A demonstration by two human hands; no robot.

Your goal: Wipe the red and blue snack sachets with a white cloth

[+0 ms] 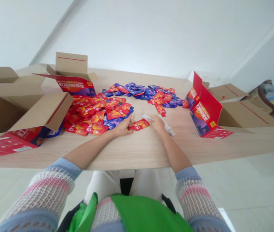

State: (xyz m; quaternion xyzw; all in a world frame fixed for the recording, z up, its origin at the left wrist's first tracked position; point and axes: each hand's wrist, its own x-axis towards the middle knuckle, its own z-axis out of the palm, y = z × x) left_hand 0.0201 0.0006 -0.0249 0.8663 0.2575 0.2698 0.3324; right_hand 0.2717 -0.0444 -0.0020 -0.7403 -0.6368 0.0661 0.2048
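Note:
Between my hands a red sachet with orange print [141, 124] is held just over the table. My left hand [123, 127] grips its left end between thumb and fingers. My right hand [157, 123] is closed on a crumpled white tissue [168, 127], which trails out to the right beneath it. The sachet's right end reaches close to the right fingertips; whether they touch is hard to tell. Just left of my left hand spreads a large pile of red sachets [95, 116], with several blue sachets [114, 122] along its right side.
Farther back lies a mixed pile of purple-blue and red sachets [149, 92]. Open cardboard boxes stand around: one at the left front [28, 135], one behind the red pile [77, 85], one at the right [204, 117]. The table's front edge [127, 168] is near my body.

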